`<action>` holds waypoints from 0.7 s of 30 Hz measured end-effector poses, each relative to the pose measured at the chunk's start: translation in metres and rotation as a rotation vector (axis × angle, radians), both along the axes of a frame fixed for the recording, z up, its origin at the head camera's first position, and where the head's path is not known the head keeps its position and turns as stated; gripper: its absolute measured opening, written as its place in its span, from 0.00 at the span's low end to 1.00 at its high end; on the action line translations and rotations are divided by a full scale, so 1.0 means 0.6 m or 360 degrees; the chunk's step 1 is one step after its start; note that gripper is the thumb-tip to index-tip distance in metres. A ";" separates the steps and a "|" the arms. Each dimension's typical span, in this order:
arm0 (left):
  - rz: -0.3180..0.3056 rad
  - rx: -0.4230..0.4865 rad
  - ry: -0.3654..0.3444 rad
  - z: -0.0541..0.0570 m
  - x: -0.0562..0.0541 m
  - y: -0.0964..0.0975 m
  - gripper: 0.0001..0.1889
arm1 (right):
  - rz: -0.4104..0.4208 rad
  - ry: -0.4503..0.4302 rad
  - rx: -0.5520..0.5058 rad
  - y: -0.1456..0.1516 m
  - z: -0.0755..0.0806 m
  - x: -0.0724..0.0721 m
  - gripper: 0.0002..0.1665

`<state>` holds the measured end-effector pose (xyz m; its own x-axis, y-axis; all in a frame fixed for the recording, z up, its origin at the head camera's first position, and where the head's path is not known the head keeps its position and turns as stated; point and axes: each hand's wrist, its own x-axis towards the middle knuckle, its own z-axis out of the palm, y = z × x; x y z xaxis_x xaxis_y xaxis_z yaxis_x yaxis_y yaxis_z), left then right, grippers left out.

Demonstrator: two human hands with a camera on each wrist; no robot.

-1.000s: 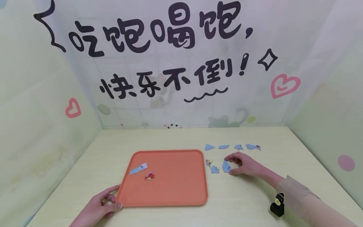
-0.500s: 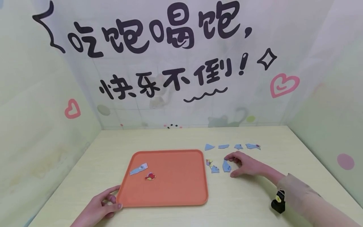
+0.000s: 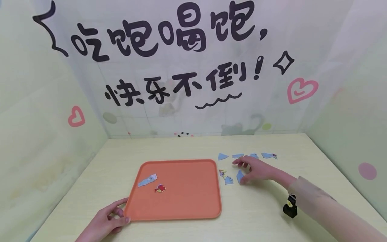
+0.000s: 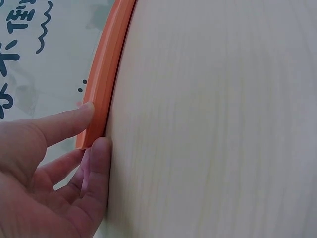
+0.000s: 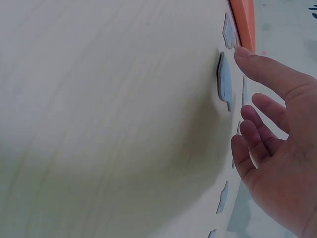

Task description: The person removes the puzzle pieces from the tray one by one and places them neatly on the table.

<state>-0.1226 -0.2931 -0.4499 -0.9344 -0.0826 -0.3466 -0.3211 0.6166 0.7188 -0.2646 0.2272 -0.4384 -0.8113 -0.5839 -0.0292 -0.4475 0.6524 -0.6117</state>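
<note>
An orange tray (image 3: 187, 201) lies on the table, and my left hand (image 3: 104, 220) grips its near left corner with the thumb on the rim. Two puzzle pieces lie in the tray: a long pale-blue strip (image 3: 147, 180) and a small red-and-yellow piece (image 3: 160, 188). To the right of the tray my right hand (image 3: 258, 168) hovers with fingers spread and nothing held. Beneath its thumb lies a blue puzzle piece (image 3: 240, 176), partly hidden. Beside that is a blue-and-yellow piece (image 3: 228, 180). In the right wrist view the thumb (image 5: 267, 69) looks apart from the blue piece (image 5: 225, 79).
Several blue pieces form a back row, among them a triangular one (image 3: 222, 156), a narrow one (image 3: 238, 156) and a fish-tailed one (image 3: 269, 155). My right hand partly covers the row. A printed cloth wall (image 3: 181, 117) stands behind the table.
My right hand has let go of the blue piece, which stays on the table. It has then lifted and shifted slightly left and away from me. The left hand has stayed on the tray.
</note>
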 end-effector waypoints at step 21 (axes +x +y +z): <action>-0.0032 0.0080 0.0023 0.001 0.004 -0.006 0.39 | 0.0217 0.0050 -0.0023 -0.160 0.057 -0.043 0.36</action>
<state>-0.1201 -0.2968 -0.4495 -0.9405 -0.0465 -0.3365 -0.2985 0.5860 0.7533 -0.2902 0.1314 -0.4039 -0.7247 -0.6890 0.0039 -0.5504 0.5755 -0.6048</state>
